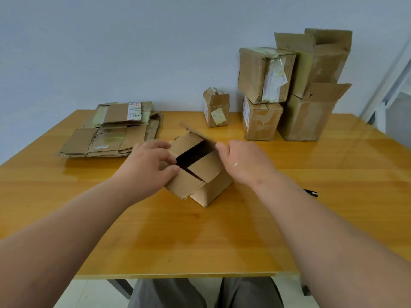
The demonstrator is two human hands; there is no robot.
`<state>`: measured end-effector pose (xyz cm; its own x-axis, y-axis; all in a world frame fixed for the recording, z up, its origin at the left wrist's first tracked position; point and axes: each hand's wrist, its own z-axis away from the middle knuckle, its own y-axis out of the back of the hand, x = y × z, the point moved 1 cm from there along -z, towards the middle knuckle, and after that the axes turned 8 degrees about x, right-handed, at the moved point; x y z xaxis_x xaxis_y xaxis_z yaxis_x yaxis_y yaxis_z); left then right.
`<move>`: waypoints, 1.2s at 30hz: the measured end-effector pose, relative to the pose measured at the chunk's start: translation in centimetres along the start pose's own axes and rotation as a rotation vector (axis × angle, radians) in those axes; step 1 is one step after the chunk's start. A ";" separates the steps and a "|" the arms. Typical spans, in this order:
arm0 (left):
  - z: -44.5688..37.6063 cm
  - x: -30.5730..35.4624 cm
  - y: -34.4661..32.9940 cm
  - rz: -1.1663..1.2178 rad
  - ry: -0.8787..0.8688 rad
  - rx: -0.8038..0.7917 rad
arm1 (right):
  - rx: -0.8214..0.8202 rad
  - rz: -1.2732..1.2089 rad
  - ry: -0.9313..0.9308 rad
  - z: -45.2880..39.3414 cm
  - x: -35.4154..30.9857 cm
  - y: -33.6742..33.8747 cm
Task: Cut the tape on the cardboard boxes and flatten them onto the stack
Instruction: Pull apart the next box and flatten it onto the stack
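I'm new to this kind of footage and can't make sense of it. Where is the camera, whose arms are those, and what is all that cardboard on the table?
There is no machine here. The single picture comes from a camera worn on a person's head, looking down at their own bare arms. On the wooden table sits a small open box. The left hand grips its left flap, and the right hand is at its right side, fingers hidden. At back left lies a stack of flattened boxes. At back right stand unflattened boxes, some piled up. A dark tool, partly hidden by the right arm, lies on the table.
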<state>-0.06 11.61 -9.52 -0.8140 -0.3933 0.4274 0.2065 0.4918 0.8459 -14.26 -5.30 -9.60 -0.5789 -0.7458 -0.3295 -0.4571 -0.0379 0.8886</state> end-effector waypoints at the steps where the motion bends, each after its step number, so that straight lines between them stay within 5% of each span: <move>1: -0.4 0.2 -0.1 -0.074 0.034 -0.048 | 0.034 0.003 0.005 -0.1 -0.1 0.2; 5: -1.5 0.9 -0.5 -0.054 0.164 -0.120 | 0.022 -0.049 -0.054 -0.6 0.1 1.3; 13: -4.7 0.4 -0.8 -0.238 0.250 -0.131 | 0.023 -0.756 -0.668 -0.6 2.5 0.4; 16: -4.7 0.1 -1.1 -0.280 0.190 -0.100 | 0.158 -0.436 -0.516 -0.6 3.4 -0.1; 19: -4.5 0.0 -1.1 -0.115 0.184 -0.005 | 0.324 0.038 -0.072 -0.7 2.9 0.7; 22: -4.6 -0.3 -0.9 0.074 0.302 0.082 | 0.089 0.173 0.232 -1.1 0.6 1.0; 25: -4.6 -0.3 -0.8 0.147 0.331 0.107 | -0.165 0.108 0.183 -1.4 -0.8 0.7; 29: -4.7 -0.6 -0.7 0.196 0.323 0.111 | -0.267 0.158 0.145 -1.5 -1.2 0.8; 32: -4.6 -1.2 -0.5 0.268 0.364 0.157 | -0.175 -0.008 0.158 -1.5 -1.4 1.8; 36: -4.5 -1.7 0.3 0.448 0.445 0.363 | 0.167 -0.287 0.126 -1.0 -0.1 3.0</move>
<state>3.80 8.95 -8.55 -0.3792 -0.3344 0.8628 0.2123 0.8761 0.4328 -14.94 -6.01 -6.65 -0.3281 -0.7972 -0.5068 -0.6992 -0.1558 0.6977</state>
